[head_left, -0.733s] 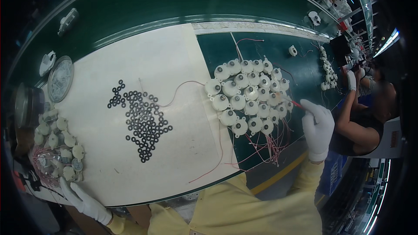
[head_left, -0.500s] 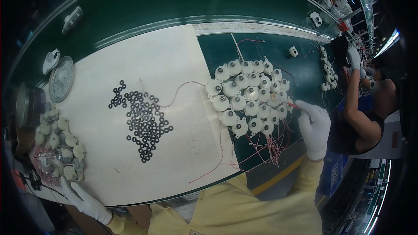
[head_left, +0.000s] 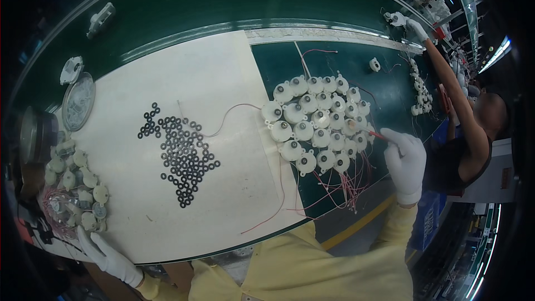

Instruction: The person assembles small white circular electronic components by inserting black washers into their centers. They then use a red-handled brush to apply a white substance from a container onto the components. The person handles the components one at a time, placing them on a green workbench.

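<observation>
My right hand [head_left: 404, 166], in a white glove, is closed on a thin brush [head_left: 375, 134] with a red handle. The brush's pale tip reaches the right side of a cluster of round white motors [head_left: 304, 130] with dark shafts on top. Pink lead wires [head_left: 340, 189] trail from the cluster toward the near edge. My left hand [head_left: 108, 259], also gloved, rests at the table's near left edge, fingers stretched and apart, nothing in it. Just beyond it lies a pile of similar white motors [head_left: 88, 195] with bundled pink wires.
Many small black rings [head_left: 189, 156] lie on the white sheet [head_left: 245, 161]. A round tray [head_left: 79, 102] of clear pieces stands at the left. White housings [head_left: 101, 20] sit on the green belt [head_left: 212, 0]. At the right, a co-worker's gloved hand [head_left: 417, 30] reaches over the belt.
My right hand has shifted slightly right with the brush; my left hand stays put. White housings at the belt's left have moved right. The co-worker's arm has stretched out to a white part there.
</observation>
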